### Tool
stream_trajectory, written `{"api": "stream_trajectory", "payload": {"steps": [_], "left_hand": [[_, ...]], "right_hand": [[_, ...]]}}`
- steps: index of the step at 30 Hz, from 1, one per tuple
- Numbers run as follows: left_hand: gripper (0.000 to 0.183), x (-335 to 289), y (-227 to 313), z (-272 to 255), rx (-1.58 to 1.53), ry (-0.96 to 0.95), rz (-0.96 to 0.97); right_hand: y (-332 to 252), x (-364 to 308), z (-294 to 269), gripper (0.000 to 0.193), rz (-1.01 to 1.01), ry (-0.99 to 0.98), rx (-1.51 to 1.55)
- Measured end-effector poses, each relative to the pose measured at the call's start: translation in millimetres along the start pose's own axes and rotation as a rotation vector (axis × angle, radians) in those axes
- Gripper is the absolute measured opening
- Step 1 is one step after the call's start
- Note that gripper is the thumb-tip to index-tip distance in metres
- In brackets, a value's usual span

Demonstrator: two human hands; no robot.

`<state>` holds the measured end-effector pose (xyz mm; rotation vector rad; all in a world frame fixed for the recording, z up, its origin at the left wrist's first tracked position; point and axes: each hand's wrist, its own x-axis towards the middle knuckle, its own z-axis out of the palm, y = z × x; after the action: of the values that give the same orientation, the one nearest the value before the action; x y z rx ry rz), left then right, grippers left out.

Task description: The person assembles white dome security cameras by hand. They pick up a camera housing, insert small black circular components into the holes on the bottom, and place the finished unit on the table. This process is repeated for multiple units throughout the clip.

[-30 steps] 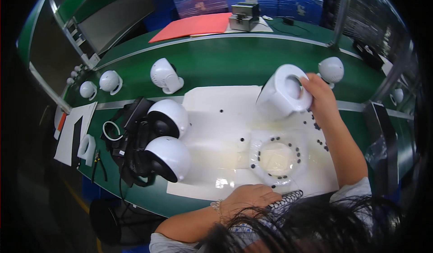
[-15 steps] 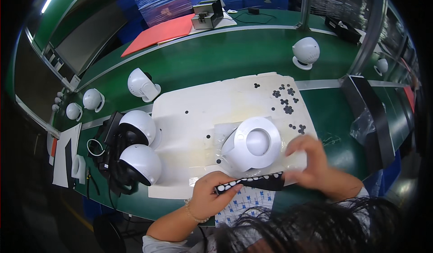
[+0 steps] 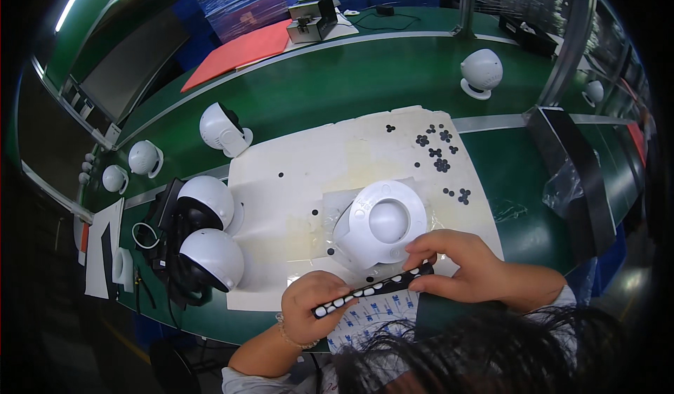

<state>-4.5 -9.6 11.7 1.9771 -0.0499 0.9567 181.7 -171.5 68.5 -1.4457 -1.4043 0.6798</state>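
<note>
A narrow black strip with white oval spots (image 3: 372, 290) spans the space between my two hands, tilted up toward the right. My left hand (image 3: 312, 303) grips its left end, fingers curled round it. At the other end, thumb and fingers of my right hand (image 3: 460, 262) close on the strip. Beneath it lies a sheet of white backing paper with blue print (image 3: 375, 317). Just beyond, a white round device with a ring-shaped base (image 3: 418, 215) rests base up on a clear bag; my right fingertips are close to its rim, and whether they touch it I cannot tell.
Small black round pads (image 3: 441, 165) lie scattered on the cream board (image 3: 274, 239). Two white dome devices (image 3: 216, 257) with black cables stand at the left. More white devices (image 3: 225, 130) stand further back. A long black box (image 3: 579, 183) is at the right.
My right hand has moved left and closed on the strip's right end. The strip now shows a narrower face, and a black pad is visible beside it. The view has shifted slightly.
</note>
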Motion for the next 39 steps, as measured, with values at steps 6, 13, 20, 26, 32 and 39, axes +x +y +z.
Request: {"api": "stream_trajectory", "payload": {"steps": [6,13,20,26,32,39], "left_hand": [[0.030,4,0,-2,0.021,-0.067,0.069],[0.025,-4,2,2,-0.047,0.067,-0.174],[0.020,-9,-4,3,-0.121,0.175,-0.199],[0.020,-8,-3,3,-0.128,0.149,-0.209],[0.019,-4,1,2,-0.053,0.130,-0.224],[0.019,-3,6,6,0.042,0.130,-0.231]], "right_hand": [[10,-2,2,0.028,-0.028,0.021,0.016],[14,3,-5,0.020,-0.687,0.038,-0.603],[17,1,4,0.034,-0.357,0.215,0.128],[20,-1,2,0.038,-0.431,0.190,-0.231],[21,0,-4,0.037,-0.386,0.144,-0.318],[13,12,1,0.036,-0.519,0.235,-0.161]]}}
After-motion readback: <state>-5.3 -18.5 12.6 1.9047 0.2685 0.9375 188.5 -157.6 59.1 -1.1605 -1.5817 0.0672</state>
